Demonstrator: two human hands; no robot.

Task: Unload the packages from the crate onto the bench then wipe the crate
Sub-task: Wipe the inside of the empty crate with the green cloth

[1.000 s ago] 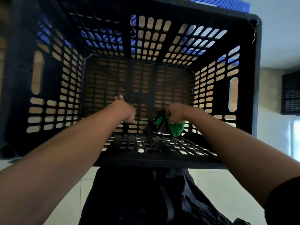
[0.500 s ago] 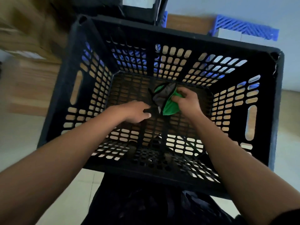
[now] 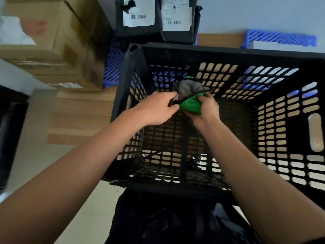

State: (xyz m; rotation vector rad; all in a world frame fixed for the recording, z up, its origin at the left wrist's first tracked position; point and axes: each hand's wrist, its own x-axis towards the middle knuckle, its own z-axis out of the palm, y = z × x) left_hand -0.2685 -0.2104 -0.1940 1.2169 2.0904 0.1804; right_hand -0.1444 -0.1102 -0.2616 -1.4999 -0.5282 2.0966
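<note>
A black perforated plastic crate (image 3: 228, 53) stands in front of me, with nothing lying inside it. Both my hands are inside it near the far left corner. My right hand (image 3: 205, 110) grips a bunched green and grey cloth (image 3: 190, 97). My left hand (image 3: 158, 108) pinches the cloth's dark edge at its left side. Black wrapped packages (image 3: 156, 16) with white barcode labels stand on the wooden bench (image 3: 218, 40) behind the crate.
Cardboard boxes (image 3: 52, 41) are stacked at the left on a wooden surface. A blue plastic crate (image 3: 279, 39) sits behind the black one, at the right. A dark object (image 3: 10, 131) fills the far left edge. My dark clothing shows below the crate.
Both hands rose from the crate floor toward the far left corner, carrying the cloth. My left hand took hold of the cloth's edge. The view tilted down and left, showing the boxes and packages.
</note>
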